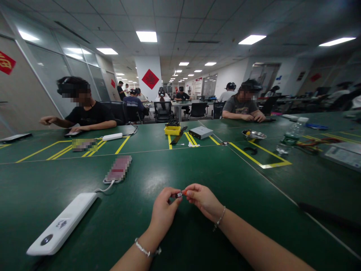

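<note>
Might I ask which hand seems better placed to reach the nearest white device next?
Probably the left hand: the white device lies on that side, further from the right hand. The left hand pinches a small silvery piece, though.

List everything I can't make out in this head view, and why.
- Small silver piece in the left hand: partly covered by that hand, too small to identify.
- Orange piece in the right hand: mostly covered by that hand; whether it touches the silver one is unclear.
- Nearer phone: screen blurred into blocks.
- Silver box: cut off by the right edge.
</note>
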Motion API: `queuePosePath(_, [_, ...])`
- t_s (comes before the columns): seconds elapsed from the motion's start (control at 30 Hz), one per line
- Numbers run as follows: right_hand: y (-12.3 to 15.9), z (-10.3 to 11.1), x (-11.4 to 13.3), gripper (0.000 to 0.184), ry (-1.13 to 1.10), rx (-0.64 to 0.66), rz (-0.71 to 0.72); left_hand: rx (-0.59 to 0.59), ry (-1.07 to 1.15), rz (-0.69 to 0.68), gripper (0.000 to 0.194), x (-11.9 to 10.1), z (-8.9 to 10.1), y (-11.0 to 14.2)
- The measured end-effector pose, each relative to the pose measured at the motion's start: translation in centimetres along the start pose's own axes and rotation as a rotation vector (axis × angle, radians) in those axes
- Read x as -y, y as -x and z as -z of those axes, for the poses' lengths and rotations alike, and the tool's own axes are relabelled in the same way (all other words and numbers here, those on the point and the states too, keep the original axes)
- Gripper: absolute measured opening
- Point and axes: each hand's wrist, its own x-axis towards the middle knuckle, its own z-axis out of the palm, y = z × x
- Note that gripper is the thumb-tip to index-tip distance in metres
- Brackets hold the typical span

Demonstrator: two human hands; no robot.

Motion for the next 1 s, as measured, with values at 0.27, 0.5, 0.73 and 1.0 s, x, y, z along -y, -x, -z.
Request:
queuePosePath(0.27, [-0.3, -0.5, -1.5, 0.03, -0.014, -0.107, 0.021, -0.026, -0.131, -0.109, 0.013, -0.1, -0.5, 0.4])
queuePosePath(0.5, [0.5, -1.7, -2.1, 0.035, -0.071, -0.196, 0.052, -0.035, -0.149, -0.08, 0.012, -0.5, -0.4, 0.6])
queuePosePath(0.73, [1.7, -3.0, -2.4, 0.04, -0.232, -0.17, 0.025, -0.101, -0.12, -0.047, 0.01, -0.8, -0.1, 0.7])
queuePosePath(1.0, [2.2, -3.3, -2.3, 0.032, -0.346, -0.098, -0.053, -0.14, -0.093, -0.073, 0.009, -0.7, 0.1, 0.7])
